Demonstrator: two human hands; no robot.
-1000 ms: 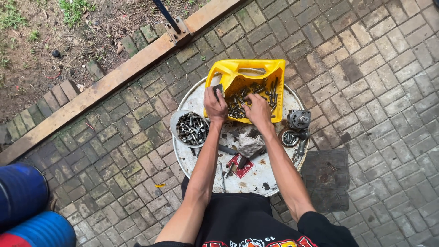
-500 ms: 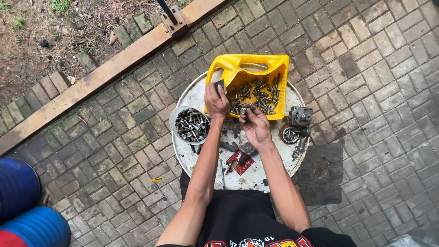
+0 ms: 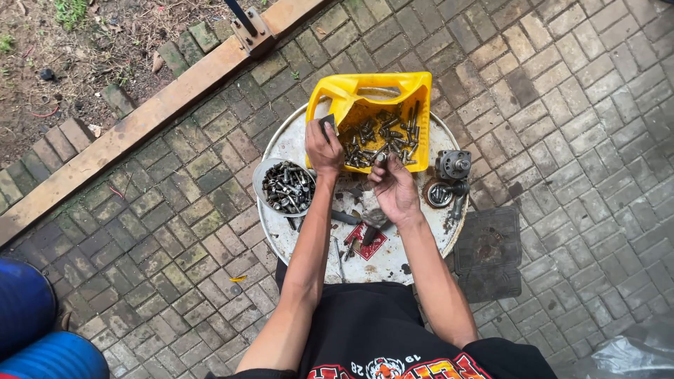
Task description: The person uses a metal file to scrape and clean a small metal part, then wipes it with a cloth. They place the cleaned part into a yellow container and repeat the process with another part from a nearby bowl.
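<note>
A round, stained white metal drum lid serves as the worktop, set on a floor of grey-brown paving bricks. At its far edge sits a yellow plastic jerrycan cut open along one side, holding a heap of dark metal bolts and screws. The left hand rests at the cut edge of the yellow container, its fingers closed around a small dark object whose kind cannot be made out. The right hand lies just in front of the container, palm turned up and fingers curled, with the fingertips pinching a small bolt near the heap. Left of the left hand, at the rim of the worktop, stands a shallow round metal bowl filled with more bolts and nuts. To the right of the right hand lies a grey metal machine part with a round hub, and just below it a ring-shaped bearing piece. Near the person's body a red printed label lies among loose bits. A wooden beam borders the bricks at the upper left, and a blue barrel lies at the lower left corner.
</note>
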